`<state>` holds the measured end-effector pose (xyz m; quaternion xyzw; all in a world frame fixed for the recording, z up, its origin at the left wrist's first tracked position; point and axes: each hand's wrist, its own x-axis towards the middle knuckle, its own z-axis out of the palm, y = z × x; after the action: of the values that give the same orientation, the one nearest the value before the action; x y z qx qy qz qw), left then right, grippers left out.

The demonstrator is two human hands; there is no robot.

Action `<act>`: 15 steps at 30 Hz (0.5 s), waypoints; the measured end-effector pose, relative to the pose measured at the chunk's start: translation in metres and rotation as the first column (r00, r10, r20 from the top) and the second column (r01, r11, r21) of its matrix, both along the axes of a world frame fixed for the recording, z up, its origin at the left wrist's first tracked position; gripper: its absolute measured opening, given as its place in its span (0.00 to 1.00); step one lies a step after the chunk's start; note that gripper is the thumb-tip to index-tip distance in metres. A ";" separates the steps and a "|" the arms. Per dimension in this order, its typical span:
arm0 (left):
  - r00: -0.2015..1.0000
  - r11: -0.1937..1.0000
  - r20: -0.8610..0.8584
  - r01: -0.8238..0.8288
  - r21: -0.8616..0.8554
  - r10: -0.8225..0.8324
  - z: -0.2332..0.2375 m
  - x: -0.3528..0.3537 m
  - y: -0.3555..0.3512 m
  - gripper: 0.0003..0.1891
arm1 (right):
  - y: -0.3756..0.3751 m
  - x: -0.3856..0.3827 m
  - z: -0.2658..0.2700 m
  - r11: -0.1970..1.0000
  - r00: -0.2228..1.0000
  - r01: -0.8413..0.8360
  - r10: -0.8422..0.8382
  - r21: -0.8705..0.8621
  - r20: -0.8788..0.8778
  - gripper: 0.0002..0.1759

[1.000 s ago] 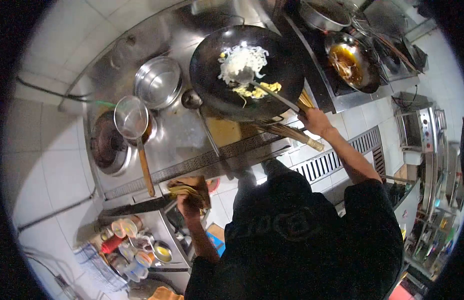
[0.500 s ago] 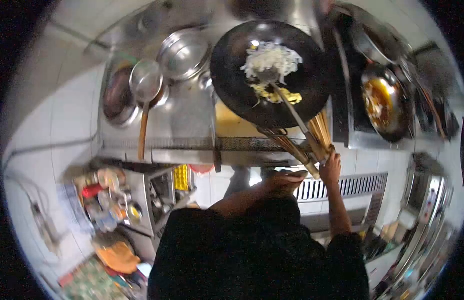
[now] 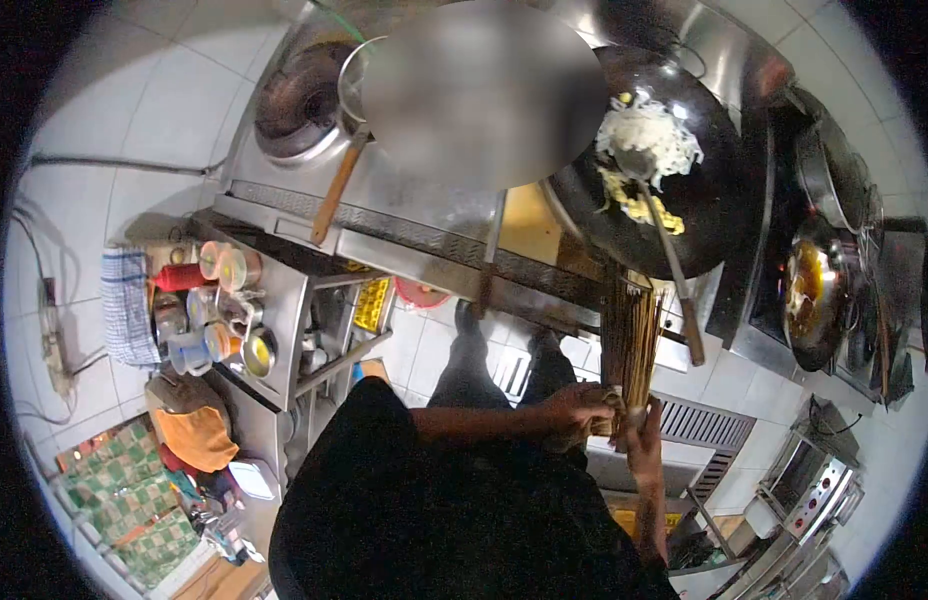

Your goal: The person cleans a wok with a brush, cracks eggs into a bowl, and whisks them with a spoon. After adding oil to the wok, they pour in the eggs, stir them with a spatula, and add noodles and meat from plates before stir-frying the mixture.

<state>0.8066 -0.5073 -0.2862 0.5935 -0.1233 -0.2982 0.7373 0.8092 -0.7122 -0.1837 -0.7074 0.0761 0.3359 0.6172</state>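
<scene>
R hand (image 3: 641,440) is off the ladle now: half a sec ago it was at the handle end, now it's down lower right of centre, fingers wrapped round the base of a long tan bamboo-strip brush (image 3: 639,350). L hand (image 3: 581,405) has come across from lower left, where it was 1 sec ago, & is right beside R hand. Both brushes lay slanted under the wok b4; now they stand near-vertical in frame, side by side.

So stirring's paused, I'd judge, & the work has switched to the brushes. The long-handled metal ladle (image 3: 667,250) sits unheld, bowl in the food, handle over the near rim of the big round black wok (image 3: 729,150), upper right. In the wok: heap of white shreds (image 3: 667,140) w/ yellow scrambled bits (image 3: 639,208) just below it, neither being moved by a hand.

Re grip: R hand is clasped on the brush's lower end, strips running up from the fist toward the wok's lower edge. L fingers are at the bound foot of the second, darker bamboo-strip brush (image 3: 611,320), just left of the first; can't tell if they're clenched on it or only touching, nor what's in the palm.
</scene>
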 end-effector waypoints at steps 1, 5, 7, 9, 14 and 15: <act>0.921 0.996 -0.390 -0.033 -0.087 -0.003 0.055 0.009 0.034 0.16 | 0.016 -0.014 0.004 0.999 0.995 0.035 -0.031 0.037 -0.097 0.44; 0.935 0.978 -0.317 -0.192 -0.083 0.157 0.062 -0.032 0.131 0.18 | 0.105 -0.041 0.009 0.993 0.995 -0.088 0.083 0.075 0.062 0.43; 0.893 0.932 -0.283 -0.363 0.005 0.349 0.044 -0.052 0.177 0.10 | 0.182 -0.028 0.029 0.995 0.995 -0.087 0.086 0.041 0.041 0.37; 0.832 0.737 0.551 -0.329 0.591 -0.071 0.050 -0.041 0.248 0.09 | 0.242 -0.007 0.009 0.979 0.972 -0.202 0.205 -0.039 0.114 0.33; 0.811 0.638 -0.002 -0.459 0.619 0.586 -0.013 -0.013 0.383 0.11 | 0.383 0.030 -0.161 0.920 0.811 -0.366 0.390 -0.142 0.435 0.25; 0.730 0.624 -0.081 -0.514 0.588 0.678 -0.003 -0.003 0.391 0.11 | 0.401 0.033 -0.166 0.939 0.822 -0.312 0.344 -0.147 0.453 0.25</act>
<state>0.8037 -0.1166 -0.2889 0.7266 0.2815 -0.1402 0.6109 0.8425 -0.3108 -0.3498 -0.7902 -0.1881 0.2518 0.5261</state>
